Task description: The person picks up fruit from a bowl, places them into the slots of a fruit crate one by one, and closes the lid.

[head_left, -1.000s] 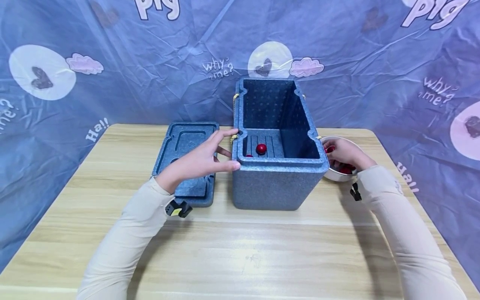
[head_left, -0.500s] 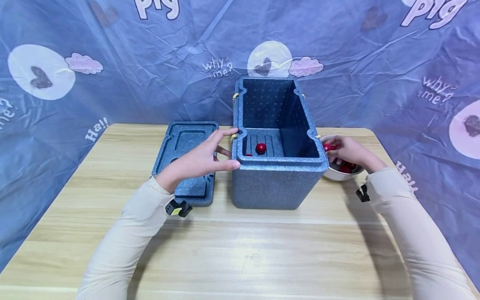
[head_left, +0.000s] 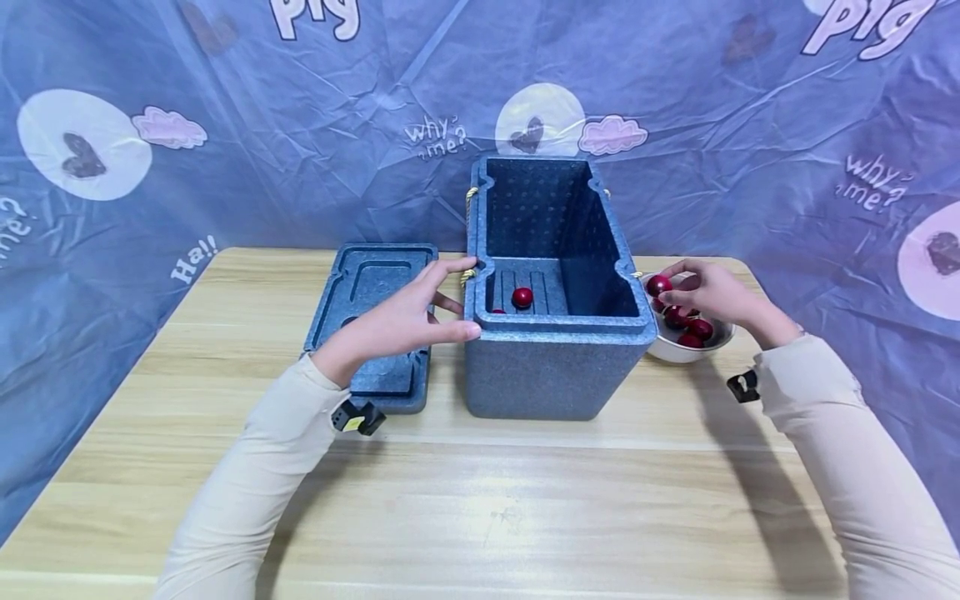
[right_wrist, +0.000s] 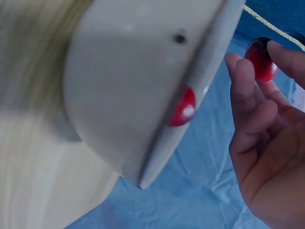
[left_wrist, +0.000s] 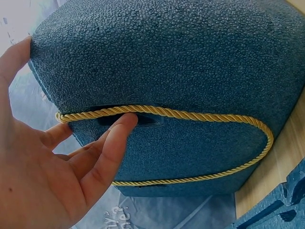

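Right hand (head_left: 708, 293) has shifted slightly toward the upper right since the earlier frame. Its fingers (right_wrist: 244, 86) pinch 1 red ball (head_left: 658, 285) at the upper-left rim of the white bowl (head_left: 681, 356). Ball is round, no long axis; blue box (head_left: 555, 379) lies directly left. Left hand (head_left: 401, 315), farther off, touches the box's left rim, fingers spread, grasping nothing visible.
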Demonstrator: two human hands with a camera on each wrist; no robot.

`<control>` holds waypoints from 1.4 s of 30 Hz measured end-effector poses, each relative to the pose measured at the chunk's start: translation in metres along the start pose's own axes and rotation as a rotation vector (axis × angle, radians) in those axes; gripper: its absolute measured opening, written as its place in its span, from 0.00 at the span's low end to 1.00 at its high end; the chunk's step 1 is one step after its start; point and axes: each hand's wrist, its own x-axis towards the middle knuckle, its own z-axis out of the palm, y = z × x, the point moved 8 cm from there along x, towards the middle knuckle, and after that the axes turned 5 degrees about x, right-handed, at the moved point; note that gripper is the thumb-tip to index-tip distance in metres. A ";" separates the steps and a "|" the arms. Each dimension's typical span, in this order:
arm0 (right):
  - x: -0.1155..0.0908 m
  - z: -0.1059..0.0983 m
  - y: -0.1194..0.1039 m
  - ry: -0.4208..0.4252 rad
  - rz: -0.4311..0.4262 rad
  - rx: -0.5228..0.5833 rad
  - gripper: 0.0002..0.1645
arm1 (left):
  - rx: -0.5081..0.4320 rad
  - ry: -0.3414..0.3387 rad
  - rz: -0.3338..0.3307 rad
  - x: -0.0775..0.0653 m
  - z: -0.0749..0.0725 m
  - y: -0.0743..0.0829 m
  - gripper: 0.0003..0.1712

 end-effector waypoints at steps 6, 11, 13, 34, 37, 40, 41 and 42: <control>-0.009 -0.016 -0.015 0.071 0.027 -0.145 0.24 | 0.004 -0.001 -0.004 0.000 0.000 0.001 0.48; -0.014 -0.027 -0.022 0.092 0.024 -0.173 0.24 | 0.007 -0.005 -0.005 0.000 0.001 0.001 0.48; -0.016 -0.031 -0.025 0.099 0.020 -0.161 0.24 | 0.007 -0.006 -0.004 0.000 0.001 0.001 0.48; -0.031 -0.057 -0.061 0.139 -0.021 -0.206 0.23 | 0.001 -0.007 0.003 0.002 0.001 -0.003 0.51; -0.032 -0.061 -0.071 0.152 -0.049 -0.195 0.23 | 0.004 -0.001 0.007 0.001 0.000 -0.002 0.51; -0.031 -0.062 -0.082 0.152 -0.065 -0.196 0.23 | 0.005 0.004 0.005 0.001 0.000 -0.002 0.51; -0.031 -0.062 -0.085 0.150 -0.066 -0.199 0.24 | 0.005 0.005 0.007 0.001 -0.001 -0.002 0.51; -0.030 -0.062 -0.089 0.147 -0.070 -0.206 0.24 | 0.005 0.004 0.008 0.001 -0.001 -0.002 0.51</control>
